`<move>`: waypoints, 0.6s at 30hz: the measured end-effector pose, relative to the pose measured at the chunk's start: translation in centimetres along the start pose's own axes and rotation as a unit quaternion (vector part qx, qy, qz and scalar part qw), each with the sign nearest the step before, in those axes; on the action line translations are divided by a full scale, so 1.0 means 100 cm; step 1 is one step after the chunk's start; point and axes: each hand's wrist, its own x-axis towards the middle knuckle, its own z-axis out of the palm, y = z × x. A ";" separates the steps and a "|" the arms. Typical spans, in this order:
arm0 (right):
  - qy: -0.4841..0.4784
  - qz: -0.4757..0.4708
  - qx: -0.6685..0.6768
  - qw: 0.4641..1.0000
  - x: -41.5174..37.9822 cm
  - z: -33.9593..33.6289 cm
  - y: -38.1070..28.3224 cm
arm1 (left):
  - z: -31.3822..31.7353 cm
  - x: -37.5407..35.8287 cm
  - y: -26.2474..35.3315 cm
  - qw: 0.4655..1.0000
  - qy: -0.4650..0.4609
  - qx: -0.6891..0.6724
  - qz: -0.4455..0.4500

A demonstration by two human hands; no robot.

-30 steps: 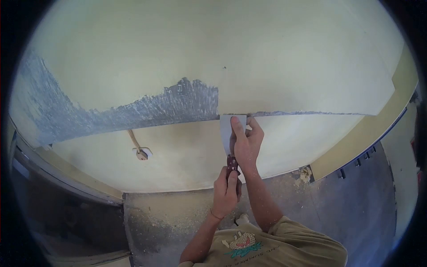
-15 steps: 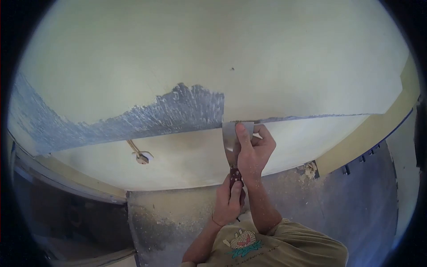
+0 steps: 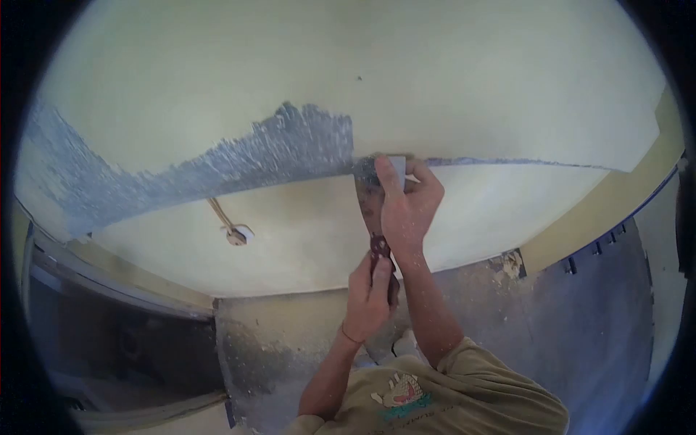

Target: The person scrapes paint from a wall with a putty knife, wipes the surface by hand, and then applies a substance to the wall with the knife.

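Note:
A putty knife point(image 3: 369, 203) with a broad metal blade and a dark red, speckled handle is held in both hands. My left hand point(image 3: 366, 293) is wrapped round the handle. My right hand point(image 3: 409, 206) grips the blade, thumb on its near face and fingers curled behind, partly hidden. The blade's far edge lies at the lower border of a pale coated surface point(image 3: 464, 87), just right of a bare grey patch point(image 3: 290, 141) with streaky white marks. Whether the edge is under the coating cannot be made out.
Below that border runs a pale wall section point(image 3: 304, 239) with a cable and fitting point(image 3: 237, 234). A dusty floor point(image 3: 471, 304) with scattered flakes and debris point(image 3: 507, 264) lies below. A dark doorway-like opening point(image 3: 130, 348) is at lower left.
The view has shifted, so the wall sits higher in it. Both hands and the putty knife have moved up, with the blade edge slightly further over the border. The grips look the same.

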 end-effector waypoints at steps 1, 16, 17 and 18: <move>-0.013 0.031 0.003 0.999 -0.001 -0.003 0.001 | 0.003 -0.002 -0.002 1.000 0.006 -0.017 0.014; -0.022 0.034 0.030 0.999 -0.001 -0.004 0.005 | -0.002 -0.002 -0.013 1.000 -0.006 -0.014 0.001; -0.024 0.015 0.006 1.000 0.001 -0.004 0.005 | -0.001 0.000 -0.013 1.000 -0.007 -0.013 0.003; -0.023 0.015 0.004 1.000 0.001 -0.005 0.005 | 0.000 0.001 -0.015 1.000 -0.008 -0.007 0.005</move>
